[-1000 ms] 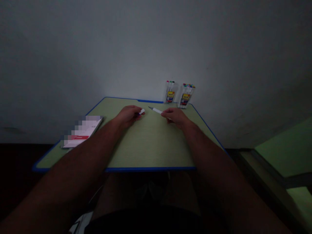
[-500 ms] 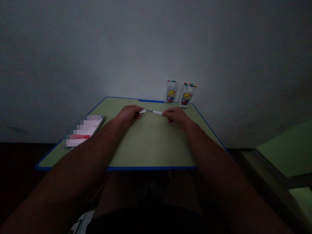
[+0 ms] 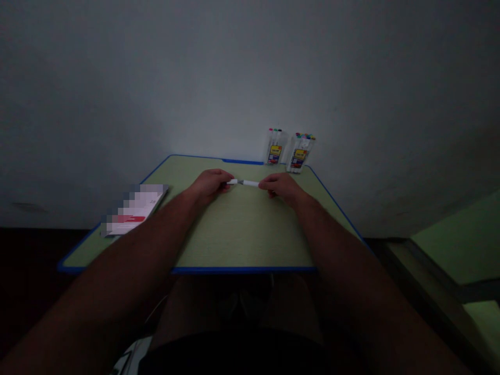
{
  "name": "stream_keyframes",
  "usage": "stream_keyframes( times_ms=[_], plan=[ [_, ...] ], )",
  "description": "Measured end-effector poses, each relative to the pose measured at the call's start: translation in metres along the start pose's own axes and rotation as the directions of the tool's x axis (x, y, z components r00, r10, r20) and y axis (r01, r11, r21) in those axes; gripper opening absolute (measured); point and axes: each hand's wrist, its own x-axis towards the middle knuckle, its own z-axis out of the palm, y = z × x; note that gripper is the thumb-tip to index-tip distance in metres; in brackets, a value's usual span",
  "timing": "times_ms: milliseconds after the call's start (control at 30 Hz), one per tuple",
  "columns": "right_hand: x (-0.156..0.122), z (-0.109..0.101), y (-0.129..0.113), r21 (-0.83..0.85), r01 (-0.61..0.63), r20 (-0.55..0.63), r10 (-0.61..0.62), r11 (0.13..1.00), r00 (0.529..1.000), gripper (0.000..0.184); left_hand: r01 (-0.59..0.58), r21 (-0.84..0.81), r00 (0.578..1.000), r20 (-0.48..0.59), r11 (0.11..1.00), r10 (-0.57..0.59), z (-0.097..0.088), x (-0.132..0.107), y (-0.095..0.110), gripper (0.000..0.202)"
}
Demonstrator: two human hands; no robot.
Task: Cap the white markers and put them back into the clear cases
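Note:
Over the far middle of the table, my right hand (image 3: 279,185) pinches the white barrel of a marker (image 3: 250,183), its grey tip end pointing left. My left hand (image 3: 213,183) is closed on the white marker cap (image 3: 233,182). The cap's open end meets the marker's tip, and part of the grey section still shows between the two. Marker and cap lie almost in one line, roughly level. My fingers partly cover the outer ends of both pieces.
Two clear cases of markers, the left case (image 3: 275,148) and the right case (image 3: 300,153), stand at the back right by the wall (image 3: 219,78). A booklet (image 3: 136,211), partly pixelated, lies at the left of the blue-edged table (image 3: 242,234).
The gap between cap and marker has closed: the cap has come right onto the tip, while the marker has shifted slightly left and down. My hands stay gripped on both pieces.

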Motion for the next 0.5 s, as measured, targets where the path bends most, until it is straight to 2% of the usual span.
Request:
stream_keyframes(
  times_ms=[500],
  plan=[
    [-0.0043, 0.0005, -0.0025, -0.049, 0.03, 0.042, -0.028, 0.998, 0.999, 0.016, -0.017, 0.064, 0.998, 0.053, 0.998, 0.014, 0.003, -0.0023, -0.0014, 0.007]
  ],
)
